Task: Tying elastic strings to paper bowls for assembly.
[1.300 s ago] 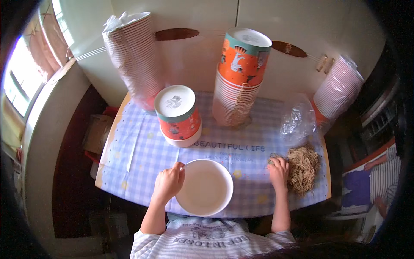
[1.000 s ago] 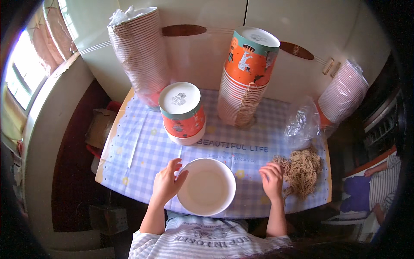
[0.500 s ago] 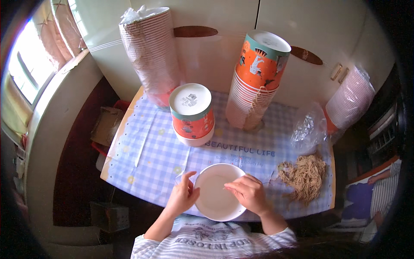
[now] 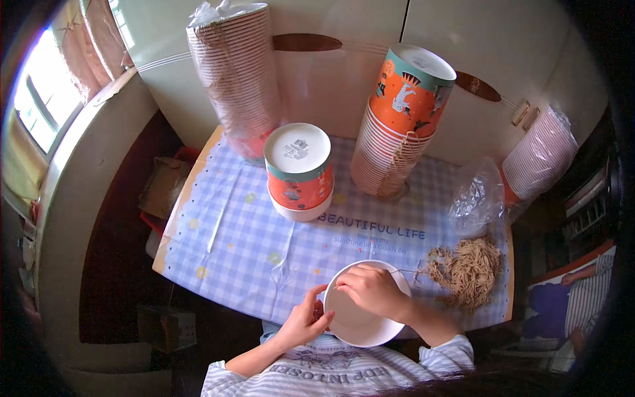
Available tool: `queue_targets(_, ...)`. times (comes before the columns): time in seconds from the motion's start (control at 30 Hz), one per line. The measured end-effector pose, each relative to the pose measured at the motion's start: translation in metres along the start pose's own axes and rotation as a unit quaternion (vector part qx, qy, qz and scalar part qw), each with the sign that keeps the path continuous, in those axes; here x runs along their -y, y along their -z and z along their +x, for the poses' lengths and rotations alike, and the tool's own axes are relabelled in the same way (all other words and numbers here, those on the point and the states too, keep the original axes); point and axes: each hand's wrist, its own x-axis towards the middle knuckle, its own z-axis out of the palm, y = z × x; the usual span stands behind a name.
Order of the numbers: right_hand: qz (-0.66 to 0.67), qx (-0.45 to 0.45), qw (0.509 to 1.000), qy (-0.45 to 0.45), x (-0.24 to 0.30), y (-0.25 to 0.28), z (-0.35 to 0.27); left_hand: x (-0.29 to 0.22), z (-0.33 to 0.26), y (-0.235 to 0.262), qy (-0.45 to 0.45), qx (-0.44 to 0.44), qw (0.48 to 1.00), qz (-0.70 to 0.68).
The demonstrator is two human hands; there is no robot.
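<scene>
A white paper tub (image 4: 362,325) with its open mouth up is tilted at the near table edge, against my shirt. My left hand (image 4: 305,323) grips its left side, thumb at the rim and fingers outside. Over the mouth, my right hand (image 4: 372,288) is pinched closed at the far-left rim on what looks like a strand of string; its tip is too small to make out clearly. A thin line runs from behind this hand to a tangled heap of tan string (image 4: 471,272) at the right.
Upside-down orange and teal tubs stand in a short stack (image 4: 299,173) and a tall stack (image 4: 405,122) with string down its side. Bagged tub stacks stand at far left (image 4: 239,83) and far right (image 4: 544,153). A crumpled clear bag (image 4: 477,202) lies beyond the string, on the checked tablecloth (image 4: 254,231).
The tub has shifted right and tilted. My left hand has moved right and down onto its side. My right hand has swung across the mouth to the far-left rim.
</scene>
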Motion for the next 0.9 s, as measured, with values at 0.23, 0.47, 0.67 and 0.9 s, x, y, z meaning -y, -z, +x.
queue_targets(0.23, -0.01, 0.007, 1.0, -0.007, -0.006, -0.005, -0.001, 0.004, 0.003, 0.001, -0.025, -0.007, 0.999, 0.044)
queue_targets(0.47, -0.014, 0.008, 1.0, -0.017, -0.007, -0.005, 0.001, 0.011, 0.005, 0.001, -0.037, -0.001, 0.999, 0.038)
queue_targets(0.67, -0.029, -0.038, 0.999, -0.001, -0.006, -0.008, 0.002, 0.011, 0.005, 0.001, -0.032, -0.004, 0.999, 0.038)
queue_targets(0.9, -0.023, -0.035, 0.999, 0.0, -0.006, -0.011, 0.002, 0.007, 0.005, 0.002, -0.031, 0.001, 0.998, 0.045)
